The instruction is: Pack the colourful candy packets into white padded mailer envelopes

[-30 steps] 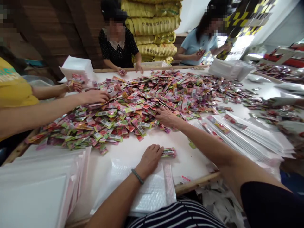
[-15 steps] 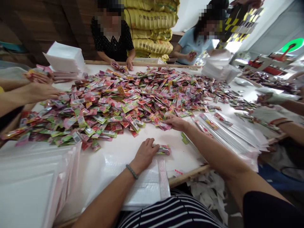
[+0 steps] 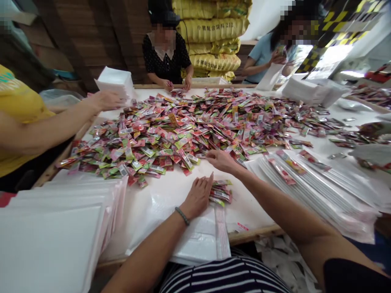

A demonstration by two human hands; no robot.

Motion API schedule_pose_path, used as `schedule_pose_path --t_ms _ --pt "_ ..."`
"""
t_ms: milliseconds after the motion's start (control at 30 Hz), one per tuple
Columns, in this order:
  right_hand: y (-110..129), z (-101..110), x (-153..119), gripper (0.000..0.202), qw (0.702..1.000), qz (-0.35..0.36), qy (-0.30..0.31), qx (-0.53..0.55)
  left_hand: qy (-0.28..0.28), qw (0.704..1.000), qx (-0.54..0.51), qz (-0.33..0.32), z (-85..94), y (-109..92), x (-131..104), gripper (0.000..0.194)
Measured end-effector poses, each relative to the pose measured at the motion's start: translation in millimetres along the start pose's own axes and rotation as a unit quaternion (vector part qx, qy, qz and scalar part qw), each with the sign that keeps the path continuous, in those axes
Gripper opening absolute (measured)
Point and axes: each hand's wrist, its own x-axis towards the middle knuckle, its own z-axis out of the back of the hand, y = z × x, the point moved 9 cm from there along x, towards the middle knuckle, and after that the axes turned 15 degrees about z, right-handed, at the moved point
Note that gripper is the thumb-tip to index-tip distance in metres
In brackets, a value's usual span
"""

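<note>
My left hand [image 3: 198,197] rests over a stack of white padded mailers [image 3: 195,234], its fingers pressed against a small bundle of colourful sachets [image 3: 220,192] that pokes out past the fingertips. With bent fingers, my right hand [image 3: 222,161] reaches to the near edge of a large heap of sachets [image 3: 183,134]. Whatever those fingertips pinch is too small or hidden to make out. The heap mixes red, pink, green and purple packets, several with barcodes.
More white mailers [image 3: 55,228] lie stacked at the left, others [image 3: 308,179] at the right with a few sachets on top. Co-workers sit around the table: a yellow shirt [image 3: 18,118] left, a dark dotted top [image 3: 166,57] and a blue shirt [image 3: 259,57] across. Yellow sacks [image 3: 214,28] stand behind.
The bundle by my left hand looks bigger. My right hand no longer shows the sachets it had at its fingertips. My view has turned left, and the left co-worker's hand now touches the white stack.
</note>
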Motion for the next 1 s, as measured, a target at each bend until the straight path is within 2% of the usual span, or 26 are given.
schedule_pose_path --t_ms 67,167,233,300,367,500,633,733,800,900,1000 --pt "12 -4 24 0.038 0.998 -0.017 -0.041 -0.044 0.006 1.000 0.007 -0.011 0.1 -2 -1 0.069" --pt "28 -27 51 0.056 0.996 -0.015 -0.026 -0.082 0.009 1.000 0.013 -0.020 0.9 -3 -2 0.063" --pt "21 -38 55 0.049 0.996 -0.038 0.004 -0.080 0.007 1.000 0.010 -0.026 1.3 -3 -2 0.062" --pt "6 -38 51 0.031 0.996 -0.048 0.034 -0.068 0.003 0.999 0.002 -0.032 1.3 -3 -2 0.061" --pt "-9 -30 41 0.021 0.996 -0.026 0.057 -0.064 0.003 0.999 -0.015 -0.038 0.7 -3 -1 0.059" --pt "-31 -13 5 0.024 0.994 0.028 0.080 -0.067 -0.019 0.998 -0.054 -0.026 3.9 -1 2 0.059" --pt "-11 -37 -46 0.047 0.975 0.172 0.137 -0.022 -0.070 0.992 -0.094 0.036 11.7 11 6 0.080" --pt "-2 -57 -78 0.076 0.973 0.174 0.141 -0.055 -0.028 0.991 -0.121 0.050 6.5 13 16 0.095" --pt "3 -63 -90 0.080 0.973 0.166 0.124 -0.103 0.014 0.991 -0.124 0.058 6.3 15 25 0.096" --pt "7 -64 -96 0.065 0.969 0.176 0.101 -0.140 0.063 0.990 -0.093 0.084 22.9 14 32 0.087" --pt "5 -61 -97 0.062 0.964 0.185 0.095 -0.167 0.039 0.992 -0.028 0.115 62.7 -3 17 0.070"
